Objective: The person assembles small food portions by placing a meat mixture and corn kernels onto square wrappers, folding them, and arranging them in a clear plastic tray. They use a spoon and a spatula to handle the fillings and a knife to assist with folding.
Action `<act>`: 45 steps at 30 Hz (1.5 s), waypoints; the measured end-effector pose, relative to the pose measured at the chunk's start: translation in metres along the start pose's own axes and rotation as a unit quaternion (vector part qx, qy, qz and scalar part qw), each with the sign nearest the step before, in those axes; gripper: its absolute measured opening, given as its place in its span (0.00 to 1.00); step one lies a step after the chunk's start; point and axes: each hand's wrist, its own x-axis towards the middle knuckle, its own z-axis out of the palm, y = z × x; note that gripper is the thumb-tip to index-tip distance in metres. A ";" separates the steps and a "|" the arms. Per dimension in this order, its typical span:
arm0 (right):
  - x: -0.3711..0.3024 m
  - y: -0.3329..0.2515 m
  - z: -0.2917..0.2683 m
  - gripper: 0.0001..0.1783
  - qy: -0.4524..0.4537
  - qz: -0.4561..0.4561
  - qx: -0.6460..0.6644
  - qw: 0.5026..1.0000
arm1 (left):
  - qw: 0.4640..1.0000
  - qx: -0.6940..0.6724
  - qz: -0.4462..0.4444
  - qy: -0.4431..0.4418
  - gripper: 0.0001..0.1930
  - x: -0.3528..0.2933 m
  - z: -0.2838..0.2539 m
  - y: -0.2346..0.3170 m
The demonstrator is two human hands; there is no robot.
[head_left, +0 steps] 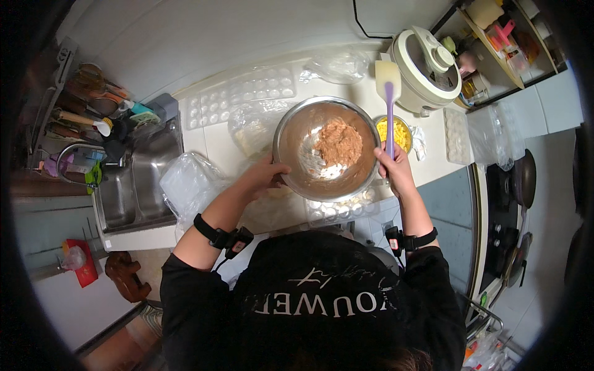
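Note:
A wide steel mixing bowl (296, 127) is tilted between my hands over the counter. It holds a pinkish-brown lump of minced filling (339, 143), with smears on its inner wall. My left hand (265, 176) is closed on the bowl's left rim. My right hand (396, 170) grips the right rim and also the purple handle of a spatula (389, 99), whose cream blade points away from me. Beyond that hand sits a small metal bowl (409, 128) with yellow bits (396, 137). A clear tray of pale round pieces (340, 211) lies partly hidden beneath the near side of the mixing bowl.
Clear moulded trays (263, 85) and crumpled plastic bags (195, 179) cover much of the counter. To the left is a double steel sink (148, 164) with a faucet. A white lidded cooker (427, 68) stands far right, near another tray (458, 136); a stove (500, 229) is beyond.

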 end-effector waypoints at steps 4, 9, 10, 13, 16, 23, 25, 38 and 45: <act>-0.013 -0.014 0.030 0.05 0.026 -0.018 0.003 0.999 | 0.998 -0.036 0.051 0.009 0.33 -0.028 0.001 0.012; -0.024 -0.029 0.060 0.04 0.037 -0.032 0.119 0.992 | 0.959 -0.200 0.200 -0.033 0.33 -0.034 0.015 -0.012; -0.026 -0.029 0.066 0.04 0.036 -0.033 0.128 0.990 | 0.964 -0.095 0.247 -0.037 0.32 -0.033 0.015 -0.017; -0.030 -0.028 0.081 0.05 0.026 -0.039 0.094 0.994 | 0.956 -0.032 0.284 -0.064 0.29 -0.034 0.013 -0.025; -0.036 -0.029 0.082 0.05 -0.026 -0.037 0.069 0.997 | 0.939 -0.295 0.165 -0.060 0.28 -0.046 0.010 -0.025; -0.092 -0.050 0.054 0.12 -0.043 -0.213 -0.411 0.885 | 0.975 -0.166 0.115 0.089 0.29 -0.079 -0.023 -0.016; -0.104 -0.060 0.054 0.13 -0.076 -0.144 -0.445 0.881 | 0.979 -0.150 0.097 0.095 0.29 -0.084 -0.026 -0.018; -0.094 -0.064 0.076 0.24 -0.027 -0.222 -0.561 0.797 | 0.976 -0.152 0.147 0.049 0.34 -0.069 -0.031 -0.034; -0.084 -0.059 0.079 0.24 0.001 -0.266 -0.533 0.803 | 0.979 -0.149 0.135 0.033 0.29 -0.068 -0.030 -0.036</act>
